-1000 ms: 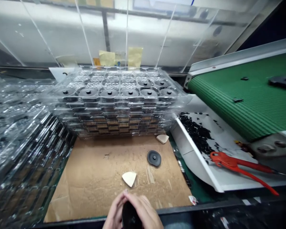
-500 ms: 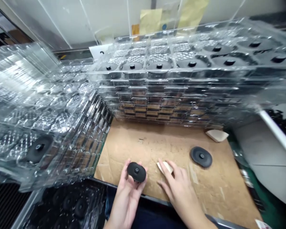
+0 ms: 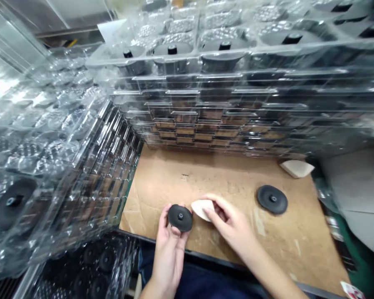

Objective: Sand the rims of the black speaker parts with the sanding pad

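My left hand (image 3: 172,236) is closed round a black oval part (image 3: 180,217) with a small raised stub at its centre, its face turned up. Pinched in my right hand (image 3: 229,222) is a cream-white, pointed pad (image 3: 202,209), perhaps a sponge; its tip is close to the right edge of the oval part. I cannot tell whether the two touch. A second black oval part (image 3: 272,199) lies flat on the cardboard (image 3: 162,178), to the right of my right hand. Another cream-white pad (image 3: 297,168) rests at the cardboard's far right corner.
Tall stacks of clear plastic trays stand behind (image 3: 202,104) and on the left (image 3: 90,162), the top ones holding several black oval parts. Low at the left is another tray (image 3: 112,253) of black parts. A white box (image 3: 355,199) is on the right.
My right hand has picked the white pad up off the cardboard and brought it left, beside the oval part. My left hand keeps its hold. The camera view has tilted down and closer.
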Demonstrator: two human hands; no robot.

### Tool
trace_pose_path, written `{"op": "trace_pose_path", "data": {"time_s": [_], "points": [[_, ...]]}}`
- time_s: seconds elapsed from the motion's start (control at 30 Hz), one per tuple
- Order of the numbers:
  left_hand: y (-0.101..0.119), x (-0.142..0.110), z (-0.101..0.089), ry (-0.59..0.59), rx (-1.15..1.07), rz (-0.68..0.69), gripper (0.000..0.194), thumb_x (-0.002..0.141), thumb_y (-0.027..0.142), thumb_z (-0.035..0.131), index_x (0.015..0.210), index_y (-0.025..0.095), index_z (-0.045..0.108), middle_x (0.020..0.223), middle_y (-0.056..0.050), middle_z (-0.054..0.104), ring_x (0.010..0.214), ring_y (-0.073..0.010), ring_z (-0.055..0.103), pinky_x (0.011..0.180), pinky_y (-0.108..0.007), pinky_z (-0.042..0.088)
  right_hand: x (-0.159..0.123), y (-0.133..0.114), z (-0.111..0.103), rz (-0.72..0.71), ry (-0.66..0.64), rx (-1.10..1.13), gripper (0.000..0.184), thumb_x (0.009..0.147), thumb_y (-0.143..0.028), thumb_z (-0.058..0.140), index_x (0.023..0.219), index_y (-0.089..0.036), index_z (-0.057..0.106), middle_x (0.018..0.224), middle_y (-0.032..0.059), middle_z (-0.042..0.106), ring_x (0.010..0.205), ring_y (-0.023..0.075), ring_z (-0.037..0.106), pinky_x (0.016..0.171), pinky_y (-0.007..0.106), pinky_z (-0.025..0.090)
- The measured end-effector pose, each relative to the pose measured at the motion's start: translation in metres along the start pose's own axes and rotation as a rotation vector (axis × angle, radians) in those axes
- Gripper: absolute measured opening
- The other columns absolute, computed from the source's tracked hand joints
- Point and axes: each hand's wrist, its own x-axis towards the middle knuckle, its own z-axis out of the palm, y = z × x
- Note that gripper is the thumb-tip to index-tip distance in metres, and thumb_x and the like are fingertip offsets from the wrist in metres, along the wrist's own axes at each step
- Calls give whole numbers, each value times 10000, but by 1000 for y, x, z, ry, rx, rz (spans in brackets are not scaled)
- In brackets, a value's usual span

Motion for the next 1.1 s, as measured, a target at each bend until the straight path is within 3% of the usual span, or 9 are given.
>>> {"op": "trace_pose_path", "data": {"time_s": [0.17, 0.3, 0.43, 0.57, 0.7, 0.87, 1.0, 1.1], "points": [[0, 1, 1, -3, -2, -21, 540, 636, 284, 741, 1127, 248, 518, 1143, -116, 625, 1122, -249, 544, 923, -316, 459, -4, -27, 9, -4, -148, 124, 197, 856, -227, 446, 871, -224, 642, 789, -11, 690, 677, 129, 640, 601, 203, 499], [1, 1, 1, 2, -8, -22, 530, 617, 274, 755, 1099, 245, 535, 1141, -107, 632, 1111, -238, 554, 899, -289, 472, -1, -25, 8, 45, -142, 139, 225, 860, -223, 426, 899, -187, 645, 834, 37, 693, 732, 163, 643, 647, 248, 498], [2, 3, 1, -5, -9, -32, 521, 631, 264, 747, 1104, 251, 529, 1151, -105, 631, 1113, -241, 553, 896, -299, 475, -1, -22, 8, 55, -189, 168, 197, 840, -215, 463, 863, -223, 658, 737, -13, 691, 574, 127, 615, 526, 207, 474], [1, 3, 1, -1, -3, -25, 512, 628, 265, 749, 1091, 249, 533, 1148, -101, 632, 1101, -229, 561, 897, -292, 473, -4, -23, 8, 68, -141, 155, 227, 857, -230, 433, 918, -190, 649, 858, 37, 695, 753, 171, 641, 666, 261, 497], [1, 2, 1, -9, 5, -27, 530, 626, 267, 750, 1105, 243, 524, 1153, -109, 627, 1114, -241, 551, 901, -310, 470, -5, -24, 9, 70, -149, 167, 210, 845, -223, 454, 859, -217, 664, 739, -5, 696, 591, 136, 623, 559, 226, 491], [2, 2, 0, -17, 19, -16, 524, 642, 273, 739, 1112, 256, 508, 1127, -88, 638, 1091, -221, 568, 894, -290, 467, -7, -27, 10, 33, -107, 180, 225, 838, -220, 447, 908, -199, 660, 884, 36, 700, 790, 173, 648, 697, 271, 506], [3, 2, 0, -45, 48, -30, 565, 622, 273, 753, 1128, 258, 502, 1146, -85, 627, 1100, -228, 559, 895, -289, 465, 3, -20, 5, 42, -69, 191, 202, 816, -191, 469, 820, -199, 670, 722, 4, 695, 601, 138, 631, 546, 224, 494], [7, 0, 1, -74, 77, -56, 587, 587, 283, 773, 1121, 236, 535, 1135, -87, 631, 1068, -231, 576, 877, -281, 476, 5, -24, -1, 51, 34, 182, 209, 843, -203, 454, 902, -175, 653, 791, 38, 683, 693, 159, 627, 639, 269, 502]]}}
